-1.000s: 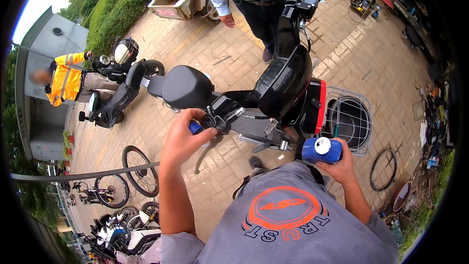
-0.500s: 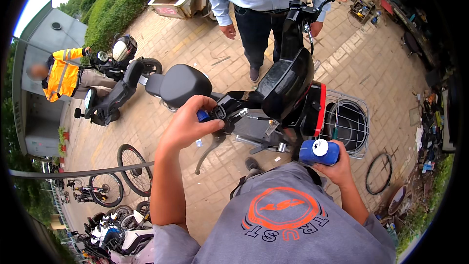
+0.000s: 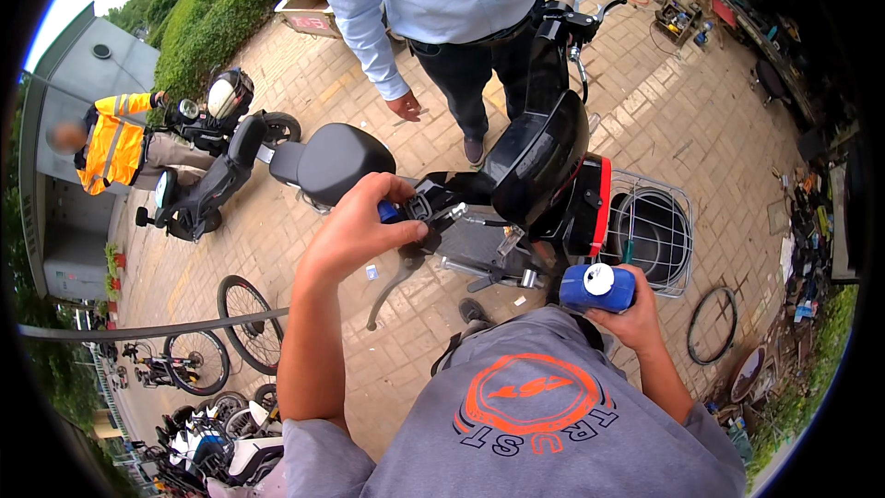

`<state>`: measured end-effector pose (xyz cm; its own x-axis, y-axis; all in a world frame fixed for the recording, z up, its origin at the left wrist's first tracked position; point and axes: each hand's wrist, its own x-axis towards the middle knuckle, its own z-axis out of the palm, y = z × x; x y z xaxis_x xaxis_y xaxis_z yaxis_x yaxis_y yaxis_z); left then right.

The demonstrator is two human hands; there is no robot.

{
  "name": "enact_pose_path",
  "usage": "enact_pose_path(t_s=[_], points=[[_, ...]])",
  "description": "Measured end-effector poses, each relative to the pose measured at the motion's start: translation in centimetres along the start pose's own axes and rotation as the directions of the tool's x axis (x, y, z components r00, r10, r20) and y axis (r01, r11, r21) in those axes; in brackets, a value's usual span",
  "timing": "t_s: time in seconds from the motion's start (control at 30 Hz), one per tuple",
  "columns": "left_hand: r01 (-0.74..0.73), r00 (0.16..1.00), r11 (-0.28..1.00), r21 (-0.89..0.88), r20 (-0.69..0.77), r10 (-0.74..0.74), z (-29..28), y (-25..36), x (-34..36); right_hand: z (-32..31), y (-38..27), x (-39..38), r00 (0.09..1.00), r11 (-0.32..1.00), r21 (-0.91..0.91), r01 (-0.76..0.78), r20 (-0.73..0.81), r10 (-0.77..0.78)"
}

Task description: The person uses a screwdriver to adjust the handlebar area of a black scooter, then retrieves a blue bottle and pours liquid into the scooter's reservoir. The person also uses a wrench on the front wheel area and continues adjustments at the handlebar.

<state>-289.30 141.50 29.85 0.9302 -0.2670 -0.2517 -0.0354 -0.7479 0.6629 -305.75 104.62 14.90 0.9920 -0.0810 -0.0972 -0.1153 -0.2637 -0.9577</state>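
Note:
My left hand (image 3: 367, 221) is closed round the near end of the electric scooter's handlebar (image 3: 419, 212), thumb by the black switch housing. Something blue (image 3: 389, 212) shows between those fingers, too covered to name. A brake lever (image 3: 392, 290) points down below that hand. In my right hand (image 3: 634, 309) is a blue plastic bottle (image 3: 590, 293) with a round white top (image 3: 599, 278), held beside the scooter's front. The black scooter body (image 3: 539, 166) stands in front of me, with its dark seat (image 3: 341, 166) to the left.
A person in a light blue shirt (image 3: 452, 0) stands across the scooter. A wire basket (image 3: 664, 235) holds a black round object. To the left are a rider in an orange vest (image 3: 120, 138), a bicycle wheel (image 3: 249, 323) and parked scooters. A tyre (image 3: 713, 326) lies at right.
The person in blue has shifted left and closer, one hand now nearer the scooter seat. My hands keep their holds, with the view shifted slightly.

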Motion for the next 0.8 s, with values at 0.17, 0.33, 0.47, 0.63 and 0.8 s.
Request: enact_pose_path(t_s=[0.17, 0.33, 0.47, 0.63, 0.8], points=[[0.042, 0.999, 0.998, -0.055, 0.03, -0.04, -0.3, -0.1, 0.2, 0.1, 0.4, -0.2, 1.0, 0.999, 0.032, 0.002, -0.011, -0.002], [0.05, 0.998, 0.996, -0.07, 0.053, -0.046, -0.3, -0.4, 0.2, 0.1, 0.2, -0.3, 1.0, 0.999, 0.054, -0.006, -0.006, 0.006], [0.042, 0.998, 0.996, -0.079, 0.045, -0.039, -0.3, -0.6, 0.1, 0.1, -0.2, -0.3, 1.0, 1.0, 0.016, -0.005, 0.003, 0.005], [0.052, 0.998, 0.991, -0.125, 0.032, -0.048, -0.5, -0.5, -0.2, 0.2, 0.2, -0.3, 1.0, 1.0, 0.008, -0.006, 0.001, 0.006], [-0.046, 0.989, 0.737, -0.674, -0.136, -0.063, -0.6, -3.9, -2.8, 0.4, -0.4, -0.4, 1.0, 1.0, -0.005, 0.008, 0.006, -0.008]])
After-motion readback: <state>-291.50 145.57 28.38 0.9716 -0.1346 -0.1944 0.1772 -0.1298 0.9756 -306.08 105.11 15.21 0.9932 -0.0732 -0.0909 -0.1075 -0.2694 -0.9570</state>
